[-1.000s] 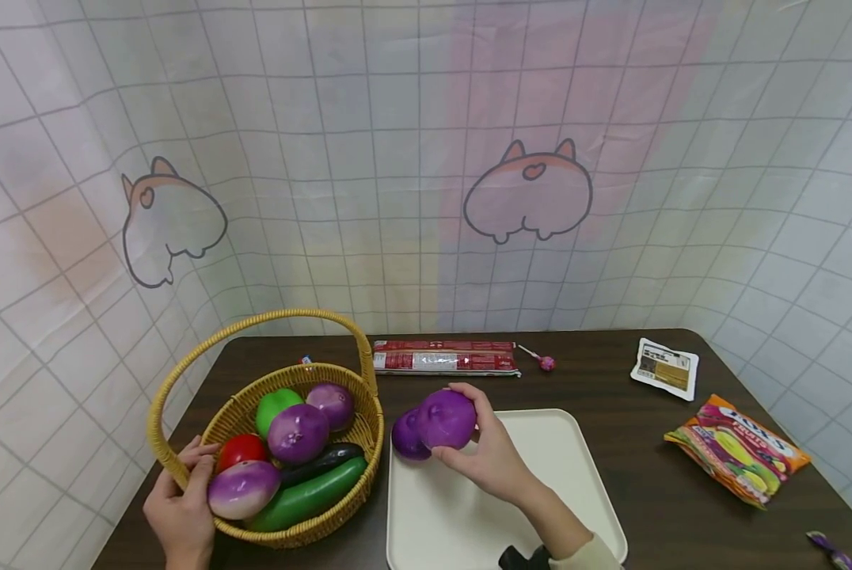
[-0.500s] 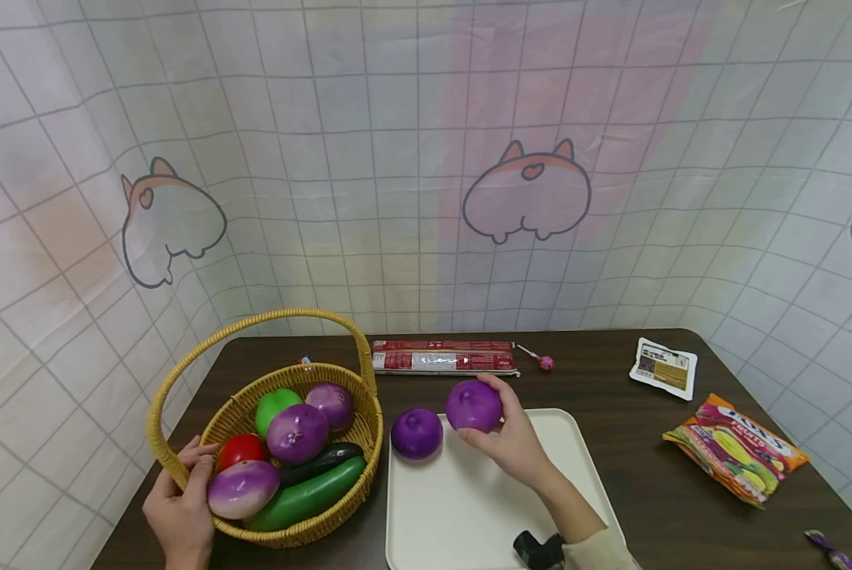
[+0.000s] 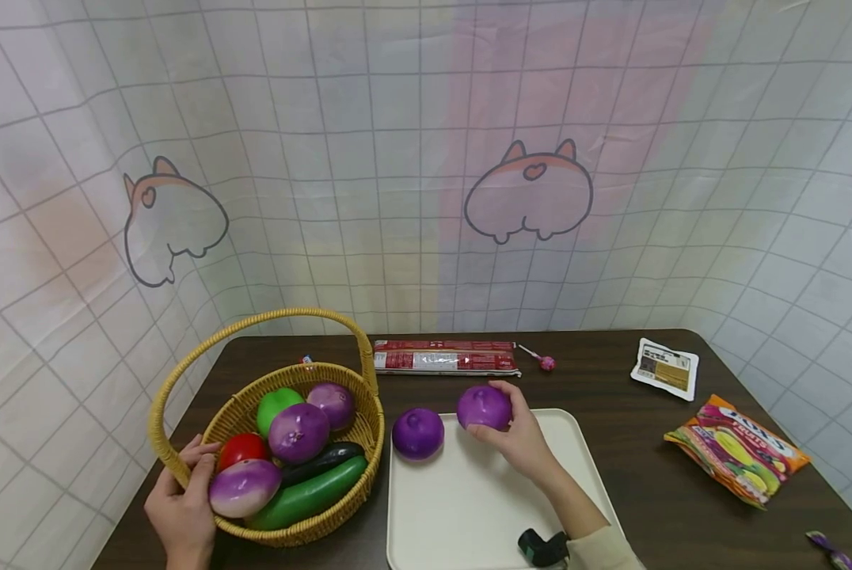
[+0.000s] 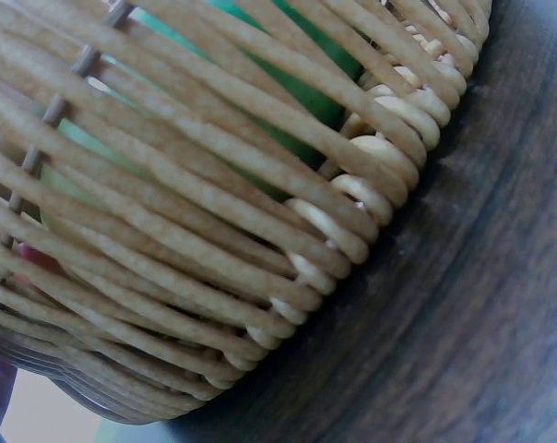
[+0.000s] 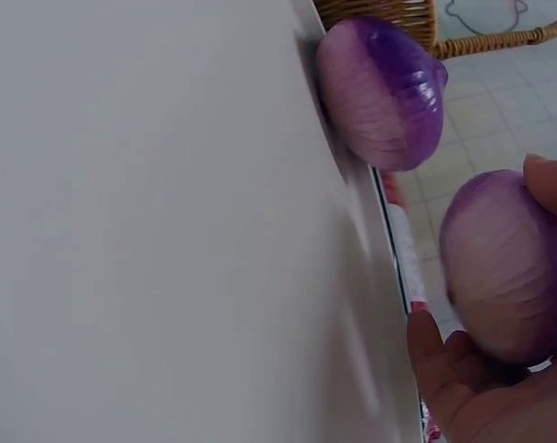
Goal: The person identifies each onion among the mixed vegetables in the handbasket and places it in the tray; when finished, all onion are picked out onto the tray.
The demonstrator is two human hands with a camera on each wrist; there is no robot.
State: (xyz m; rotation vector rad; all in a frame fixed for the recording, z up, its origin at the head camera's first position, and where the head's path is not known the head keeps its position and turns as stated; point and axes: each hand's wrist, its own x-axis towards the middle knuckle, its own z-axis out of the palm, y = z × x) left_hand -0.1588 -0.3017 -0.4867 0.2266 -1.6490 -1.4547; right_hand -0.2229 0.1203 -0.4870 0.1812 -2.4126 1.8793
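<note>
My left hand [image 3: 182, 500] grips the near-left rim of a wicker basket [image 3: 372, 475], by the foot of its handle. Inside lie several purple onions [image 3: 298, 433], a red tomato [image 3: 242, 450], a green round vegetable [image 3: 278, 408], a dark eggplant [image 3: 324, 463] and a cucumber [image 3: 308, 495]. Its woven side fills the left wrist view, where the hand is out of sight. My right hand [image 3: 522, 439] holds a purple onion [image 3: 483, 407] by its sides, low over the far edge of a white tray [image 3: 462, 507]. Another purple onion [image 3: 417, 434] sits at the tray's far-left corner.
Behind the tray lie a long red packet [image 3: 443, 360] and a lollipop [image 3: 545, 362]. To the right are a small white sachet [image 3: 664, 369], a colourful candy bag [image 3: 739, 451] and a purple-wrapped sweet [image 3: 832, 549]. A patterned curtain [image 3: 369, 198] hangs behind the table.
My right hand has carried its onion rightward, away from the onion in the tray's corner, and has lowered it slightly in the last half second. My left hand stays on the basket.
</note>
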